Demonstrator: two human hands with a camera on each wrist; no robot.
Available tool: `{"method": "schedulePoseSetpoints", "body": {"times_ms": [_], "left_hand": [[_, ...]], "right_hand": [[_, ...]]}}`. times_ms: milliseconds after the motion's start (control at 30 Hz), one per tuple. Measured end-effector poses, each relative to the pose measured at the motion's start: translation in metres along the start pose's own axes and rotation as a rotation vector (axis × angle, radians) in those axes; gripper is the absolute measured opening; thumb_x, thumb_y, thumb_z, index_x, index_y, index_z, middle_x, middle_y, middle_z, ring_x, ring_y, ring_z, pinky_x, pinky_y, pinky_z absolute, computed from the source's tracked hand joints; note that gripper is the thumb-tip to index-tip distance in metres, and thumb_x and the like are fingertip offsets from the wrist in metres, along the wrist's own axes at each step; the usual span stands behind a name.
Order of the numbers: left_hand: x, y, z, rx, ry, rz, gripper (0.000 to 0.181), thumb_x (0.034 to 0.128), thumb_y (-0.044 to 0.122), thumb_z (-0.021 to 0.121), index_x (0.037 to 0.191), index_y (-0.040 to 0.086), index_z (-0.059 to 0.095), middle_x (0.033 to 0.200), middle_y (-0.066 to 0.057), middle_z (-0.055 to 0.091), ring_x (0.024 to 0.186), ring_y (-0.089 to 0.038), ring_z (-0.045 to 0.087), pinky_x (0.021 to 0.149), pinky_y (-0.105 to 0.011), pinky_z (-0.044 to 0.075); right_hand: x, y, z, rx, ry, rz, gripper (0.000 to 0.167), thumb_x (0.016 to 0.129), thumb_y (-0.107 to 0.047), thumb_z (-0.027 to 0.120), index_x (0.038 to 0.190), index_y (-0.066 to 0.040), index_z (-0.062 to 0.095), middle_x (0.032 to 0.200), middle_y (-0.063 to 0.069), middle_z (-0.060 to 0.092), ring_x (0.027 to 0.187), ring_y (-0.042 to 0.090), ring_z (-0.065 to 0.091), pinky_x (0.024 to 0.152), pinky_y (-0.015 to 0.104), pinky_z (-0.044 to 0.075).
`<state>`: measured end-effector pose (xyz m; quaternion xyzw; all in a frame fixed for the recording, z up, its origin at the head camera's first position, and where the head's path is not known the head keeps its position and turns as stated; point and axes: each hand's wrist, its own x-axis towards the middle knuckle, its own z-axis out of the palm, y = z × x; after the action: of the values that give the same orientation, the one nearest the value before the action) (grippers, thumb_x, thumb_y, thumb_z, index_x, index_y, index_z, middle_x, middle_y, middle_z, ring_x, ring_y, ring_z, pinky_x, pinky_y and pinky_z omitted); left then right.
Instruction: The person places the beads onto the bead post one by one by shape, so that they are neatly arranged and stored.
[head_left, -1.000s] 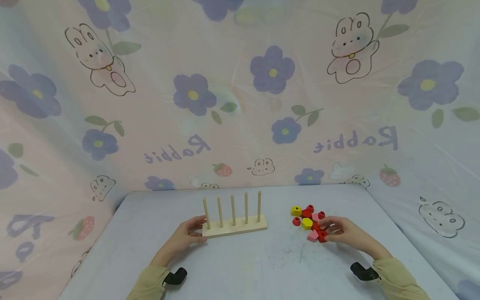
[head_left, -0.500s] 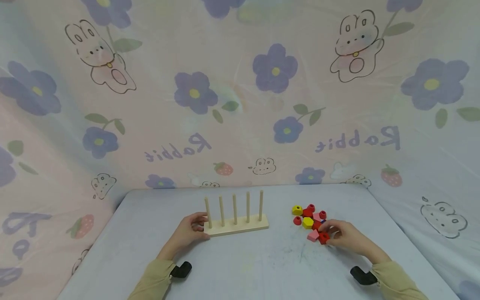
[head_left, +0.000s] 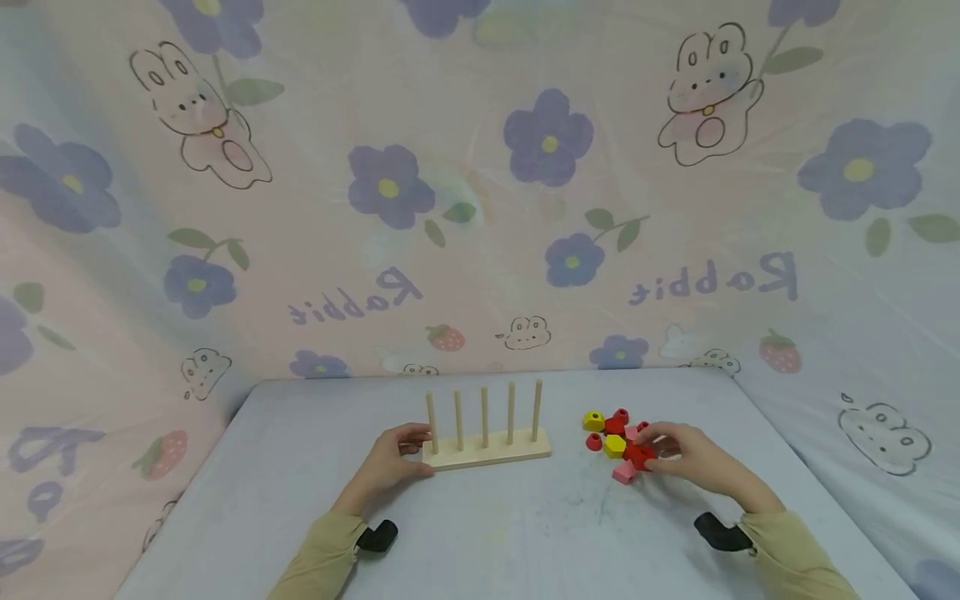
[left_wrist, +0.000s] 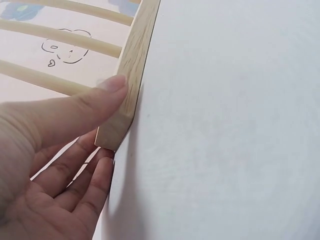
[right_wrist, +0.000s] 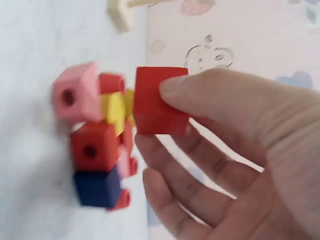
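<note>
Pinching, right fingers (right_wrist: 176,167) hold an angular red block (right_wrist: 151,102), left fingers (left_wrist: 82,107) a pegged stand (head_left: 487,454).

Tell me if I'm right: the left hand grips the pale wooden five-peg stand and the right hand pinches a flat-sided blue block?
Almost: the right hand pinches a flat-sided red block, not blue; the right wrist view shows it.
</note>
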<state>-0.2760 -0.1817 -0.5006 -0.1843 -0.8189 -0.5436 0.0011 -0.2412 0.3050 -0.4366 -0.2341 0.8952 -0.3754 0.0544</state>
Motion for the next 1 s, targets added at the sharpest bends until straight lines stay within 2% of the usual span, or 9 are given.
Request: {"method": "schedulePoseSetpoints", "body": {"times_ms": [167, 367, 533, 633, 700, 767, 867, 1000], "left_hand": [[-0.003, 0.018, 0.003, -0.061, 0.000, 0.008, 0.058, 0.0657, -0.014, 0.079, 0.119, -0.014, 0.055, 0.113, -0.029, 0.060, 0.109, -0.045, 0.054, 0.095, -0.054, 0.045], [-0.004, 0.027, 0.006, -0.118, -0.006, -0.007, 0.055, 0.0679, -0.017, 0.076, 0.118, -0.016, 0.054, 0.116, -0.033, 0.056, 0.111, -0.048, 0.053, 0.095, -0.051, 0.046], [-0.001, 0.024, 0.010, -0.147, -0.008, -0.012, 0.055, 0.0693, -0.017, 0.075, 0.120, -0.016, 0.053, 0.119, -0.033, 0.055, 0.112, -0.047, 0.053, 0.094, -0.049, 0.048], [0.005, 0.010, 0.013, -0.156, -0.005, -0.022, 0.057, 0.0697, -0.015, 0.076, 0.122, -0.014, 0.053, 0.121, -0.031, 0.055, 0.113, -0.044, 0.054, 0.094, -0.044, 0.049], [0.008, 0.000, 0.015, -0.147, 0.001, -0.022, 0.057, 0.0696, -0.014, 0.077, 0.122, -0.013, 0.053, 0.122, -0.031, 0.054, 0.113, -0.043, 0.054, 0.093, -0.042, 0.050], [0.011, -0.010, 0.018, -0.143, 0.005, -0.025, 0.057, 0.0703, -0.013, 0.077, 0.123, -0.012, 0.053, 0.123, -0.030, 0.054, 0.113, -0.042, 0.055, 0.092, -0.041, 0.051], [0.011, -0.012, 0.019, -0.130, -0.005, -0.027, 0.055, 0.0725, -0.013, 0.075, 0.123, -0.011, 0.053, 0.124, -0.029, 0.054, 0.112, -0.042, 0.055, 0.092, -0.044, 0.051], [0.010, -0.010, 0.017, -0.131, -0.023, -0.053, 0.055, 0.0751, -0.007, 0.076, 0.125, -0.006, 0.054, 0.126, -0.025, 0.054, 0.114, -0.038, 0.056, 0.092, -0.040, 0.051]], "right_hand": [[0.019, -0.025, -0.002, 0.110, 0.063, -0.088, 0.032, 0.086, -0.009, 0.071, 0.115, -0.002, 0.059, 0.114, 0.014, 0.060, 0.099, 0.028, 0.063, 0.084, 0.029, 0.055], [0.057, -0.071, 0.011, 0.158, 0.138, -0.275, 0.031, 0.087, -0.006, 0.070, 0.116, -0.006, 0.061, 0.111, 0.008, 0.062, 0.098, 0.022, 0.062, 0.085, 0.024, 0.054], [0.088, -0.114, 0.031, 0.214, 0.138, -0.396, 0.032, 0.085, 0.003, 0.068, 0.116, -0.003, 0.062, 0.111, 0.008, 0.060, 0.096, 0.022, 0.060, 0.084, 0.030, 0.055], [0.100, -0.144, 0.042, 0.228, 0.149, -0.432, 0.032, 0.085, 0.007, 0.067, 0.115, 0.000, 0.062, 0.111, 0.012, 0.060, 0.095, 0.023, 0.060, 0.081, 0.031, 0.055], [0.111, -0.154, 0.052, 0.245, 0.162, -0.439, 0.032, 0.085, 0.007, 0.067, 0.116, 0.001, 0.062, 0.112, 0.013, 0.061, 0.095, 0.025, 0.060, 0.081, 0.033, 0.055], [0.123, -0.157, 0.063, 0.238, 0.183, -0.448, 0.033, 0.084, 0.008, 0.067, 0.116, 0.003, 0.062, 0.112, 0.015, 0.061, 0.096, 0.027, 0.060, 0.080, 0.033, 0.055], [0.141, -0.154, 0.081, 0.219, 0.207, -0.480, 0.033, 0.083, 0.006, 0.069, 0.116, 0.001, 0.063, 0.111, 0.012, 0.062, 0.096, 0.025, 0.060, 0.078, 0.036, 0.056], [0.153, -0.164, 0.097, 0.205, 0.229, -0.516, 0.032, 0.084, 0.005, 0.069, 0.115, 0.000, 0.064, 0.109, 0.009, 0.063, 0.096, 0.021, 0.060, 0.079, 0.038, 0.056]]}}
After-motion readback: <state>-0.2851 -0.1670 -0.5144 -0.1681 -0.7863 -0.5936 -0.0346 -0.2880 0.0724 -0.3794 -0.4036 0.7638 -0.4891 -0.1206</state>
